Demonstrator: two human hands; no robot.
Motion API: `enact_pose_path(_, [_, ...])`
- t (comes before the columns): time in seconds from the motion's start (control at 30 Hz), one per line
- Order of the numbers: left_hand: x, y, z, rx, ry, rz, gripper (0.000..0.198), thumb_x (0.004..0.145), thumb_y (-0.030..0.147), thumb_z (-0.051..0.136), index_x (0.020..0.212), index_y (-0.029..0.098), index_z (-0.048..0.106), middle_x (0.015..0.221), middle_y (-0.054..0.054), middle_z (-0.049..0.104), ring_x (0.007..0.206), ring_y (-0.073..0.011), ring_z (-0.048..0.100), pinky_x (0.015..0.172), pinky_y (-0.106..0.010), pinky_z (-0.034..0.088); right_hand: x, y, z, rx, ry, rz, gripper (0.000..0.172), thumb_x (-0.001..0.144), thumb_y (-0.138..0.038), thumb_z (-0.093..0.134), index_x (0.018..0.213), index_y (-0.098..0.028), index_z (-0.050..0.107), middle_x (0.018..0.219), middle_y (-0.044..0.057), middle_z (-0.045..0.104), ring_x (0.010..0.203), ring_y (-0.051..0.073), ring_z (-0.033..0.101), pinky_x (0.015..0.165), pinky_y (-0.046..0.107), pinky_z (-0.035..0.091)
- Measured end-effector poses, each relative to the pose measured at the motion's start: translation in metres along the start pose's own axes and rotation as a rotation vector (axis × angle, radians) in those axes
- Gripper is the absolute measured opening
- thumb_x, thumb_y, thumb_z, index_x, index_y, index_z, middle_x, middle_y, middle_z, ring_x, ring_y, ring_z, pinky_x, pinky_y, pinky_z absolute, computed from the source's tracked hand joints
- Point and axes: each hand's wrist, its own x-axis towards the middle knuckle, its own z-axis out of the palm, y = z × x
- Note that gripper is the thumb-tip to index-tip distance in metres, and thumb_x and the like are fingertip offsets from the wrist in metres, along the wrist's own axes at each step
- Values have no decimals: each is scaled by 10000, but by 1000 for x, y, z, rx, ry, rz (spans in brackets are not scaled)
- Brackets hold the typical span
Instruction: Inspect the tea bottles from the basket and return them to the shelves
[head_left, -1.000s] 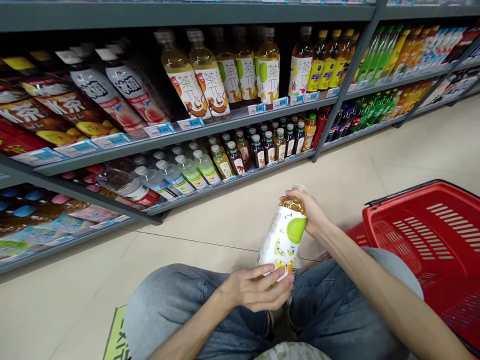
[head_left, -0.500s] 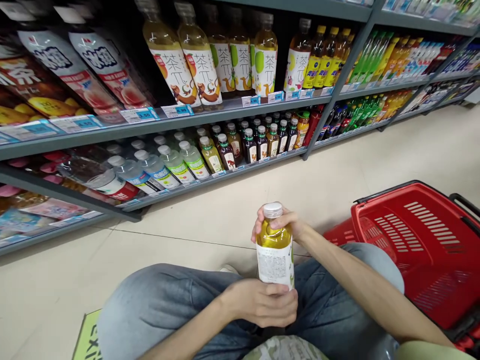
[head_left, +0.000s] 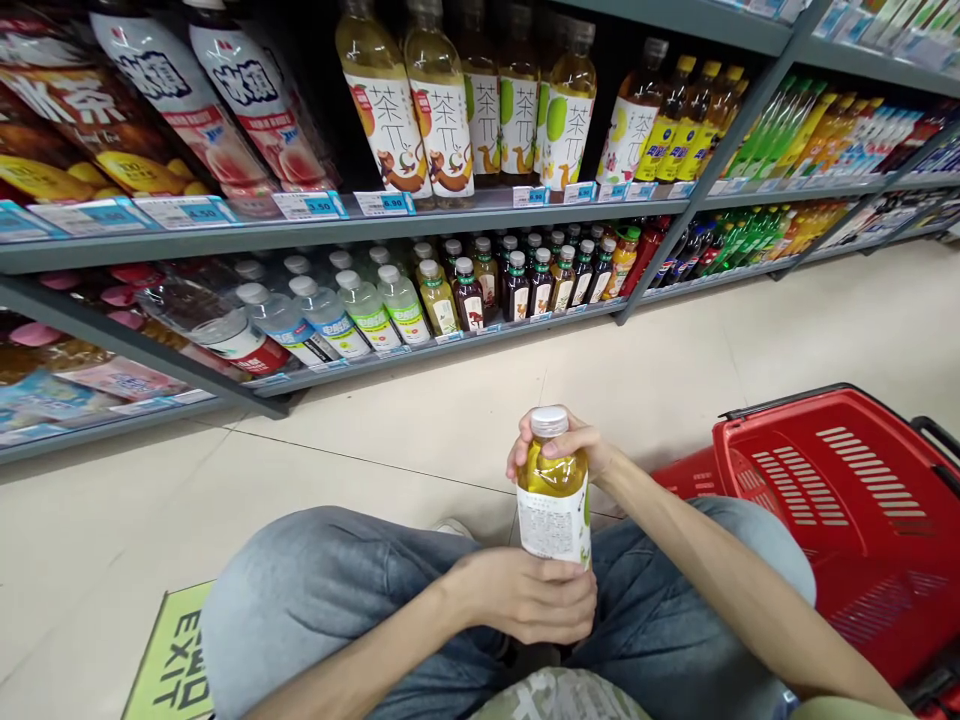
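Observation:
A tea bottle with a white cap, yellow-green liquid and a white label stands upright between my bent knees. Its back label, covered in small print, faces me. My left hand is wrapped round the bottle's lower part, hiding its base. My right hand grips the bottle just below the cap, its thumb across the near side and its fingertips showing on the left. The cap is on the bottle.
Ahead runs a grey shelf with drink bottles and price tags. Similar tea bottles stand on its upper level, smaller bottles below. A red shopping basket sits at my right. A green exit sign marks the floor at left.
The view has shifted slightly, so the shelf goods appear further right and more of the exit sign shows. Both hands keep their hold on the tea bottle.

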Motion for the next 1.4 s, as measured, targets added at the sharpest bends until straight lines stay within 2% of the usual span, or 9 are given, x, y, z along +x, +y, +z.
enact_pose_path(0.33, [-5,-2,-4,285,199,220,528,865,124,637,1293,434,647,1211,-30,729,1097,-244,695,893,-351,579,1,-6,1,-5,65,-58,295,588,-235,812,835,-163,669,788,57,755,779,253,725,740,366,546])
enact_pose_path(0.63, [-23,-6,-8,551,300,133,346,786,215,745,1037,447,688,973,48,782,892,-240,744,959,-537,552,1,-28,7,141,412,-237,251,666,-279,708,880,-148,703,869,70,773,821,239,722,766,339,553])
enact_pose_path(0.77, [-32,-5,-7,1065,707,342,286,740,223,719,968,389,671,862,58,735,897,-231,727,1037,-582,494,-4,-37,6,277,507,-362,225,716,-288,652,893,-158,700,919,62,770,869,241,706,770,347,558])
enact_pose_path(0.87, [-33,-4,-14,1141,1031,388,258,730,112,665,915,290,637,999,0,657,1123,-252,662,1043,-536,520,-7,-42,7,355,586,-435,189,749,-256,622,895,-160,695,921,54,765,840,223,697,779,337,560])
enact_pose_path(0.97, [-29,-3,-22,1045,1191,348,324,723,134,753,974,267,596,1133,-38,551,1194,-289,618,959,-491,593,-8,-43,8,395,632,-477,176,756,-213,625,912,-162,691,925,44,762,827,210,696,792,332,565])
enact_pose_path(1.1, [-19,0,-22,796,1438,181,768,535,141,908,1188,263,522,1192,-55,497,1129,-263,619,983,-466,577,-8,-44,8,429,599,-521,201,735,-183,692,936,-184,680,916,14,751,867,217,706,806,343,569])
enact_pose_path(1.2, [-12,6,-20,198,1545,-88,685,625,232,873,1210,275,520,1223,-52,562,1141,-246,608,1009,-439,548,-9,-46,7,451,647,-550,253,707,-160,747,946,-199,675,885,-8,743,901,213,706,819,338,567])
enact_pose_path(1.3, [-6,10,-23,-666,1478,-319,476,799,406,737,1216,264,555,1294,-68,598,1120,-273,630,901,-469,600,-9,-47,6,399,714,-538,285,671,-128,789,923,-194,673,877,-15,737,872,186,698,801,307,561])
enact_pose_path(1.4, [-3,10,-27,-1064,1431,-442,405,849,407,666,1202,214,623,1244,-96,646,1047,-272,635,801,-492,632,-7,-44,2,346,760,-494,294,645,-122,820,889,-185,668,867,-14,728,808,164,682,760,280,552])
